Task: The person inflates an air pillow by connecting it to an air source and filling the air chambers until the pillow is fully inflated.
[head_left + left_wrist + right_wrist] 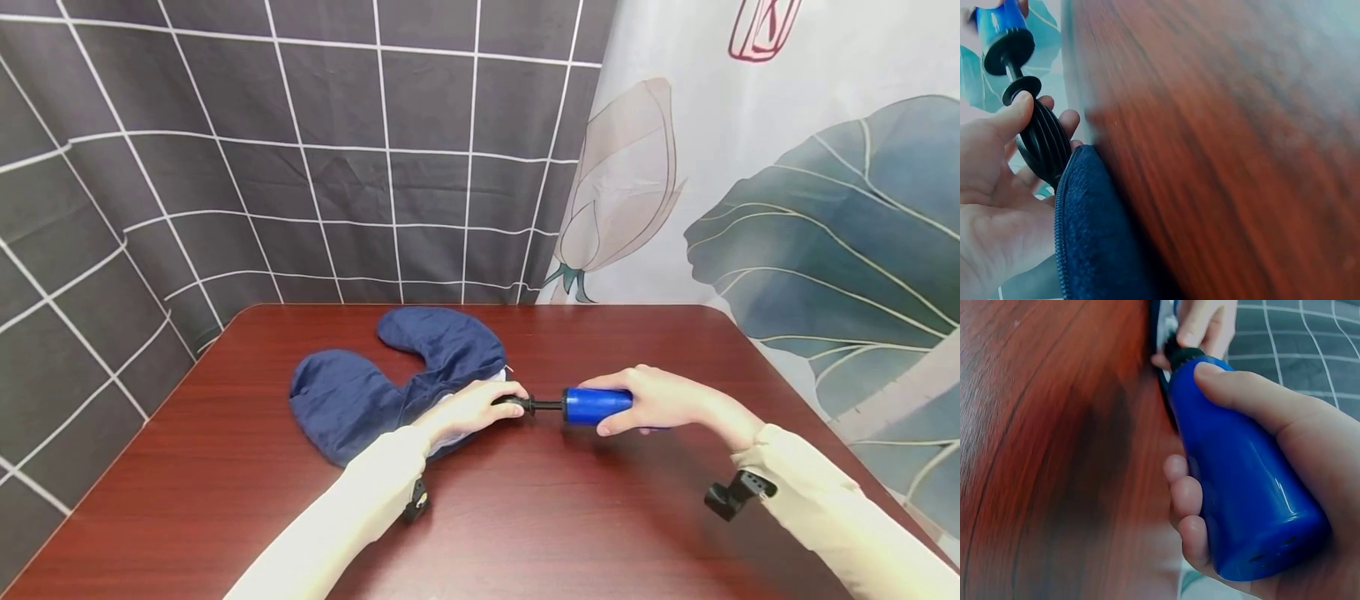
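A hand pump with a blue barrel lies sideways between my two hands, over the dark red table. My right hand grips the barrel, thumb along its side, as the right wrist view shows. With thumb and fingers, my left hand holds the pump's ribbed black handle. A short length of black rod shows between handle and barrel. Under and behind my left hand is a navy U-shaped neck pillow, partly covered by that forearm. Its zipper runs beside the handle's lower end in the left wrist view.
The wooden table reaches back to a dark grid-patterned curtain. To the right hangs a white cloth with a printed lotus leaf. Black wrist mounts sit at both cream sleeves.
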Motion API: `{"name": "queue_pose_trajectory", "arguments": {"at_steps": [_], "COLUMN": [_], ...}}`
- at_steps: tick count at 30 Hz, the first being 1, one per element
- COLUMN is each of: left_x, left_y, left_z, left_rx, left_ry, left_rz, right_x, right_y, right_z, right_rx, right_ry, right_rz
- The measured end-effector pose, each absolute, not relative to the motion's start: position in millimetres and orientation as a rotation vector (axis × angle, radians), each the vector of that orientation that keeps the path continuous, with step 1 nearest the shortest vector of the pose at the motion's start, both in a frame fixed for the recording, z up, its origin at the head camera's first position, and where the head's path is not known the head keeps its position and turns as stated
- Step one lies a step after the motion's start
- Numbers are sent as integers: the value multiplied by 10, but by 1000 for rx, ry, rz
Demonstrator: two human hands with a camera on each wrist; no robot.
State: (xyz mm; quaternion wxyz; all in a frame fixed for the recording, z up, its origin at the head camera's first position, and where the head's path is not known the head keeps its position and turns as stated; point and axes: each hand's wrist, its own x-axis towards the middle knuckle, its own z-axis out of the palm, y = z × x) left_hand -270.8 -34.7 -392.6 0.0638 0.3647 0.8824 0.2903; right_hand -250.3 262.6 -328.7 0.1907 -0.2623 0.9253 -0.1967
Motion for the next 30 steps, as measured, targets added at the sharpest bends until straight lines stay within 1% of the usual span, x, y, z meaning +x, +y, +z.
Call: {"name": "queue_pose_trajectory", "arguments": {"at_steps": [9,14,22,30], "left_x": [-2717,-2720,-2712,-2718], "left_y": [-339,-332,-313,-289], "left_z": [-3939,-3937,-3939,-3922], "left_rx": [1069,1064,1049,1027], "left_ry": [2657,2640,2641,2616], "left_rz": [880,889,896,925], "right_x": [-2351,-2336,-2417,-2533], "right_y": [3058,3176,3119,2828], "right_z": [-3111,-3105,-3156,-3275], "right_rx": [-694,-695,-688,-700], "right_ry": [2581,2564,2561,2541], "right_rz": [-606,-629,-625,-637]}}
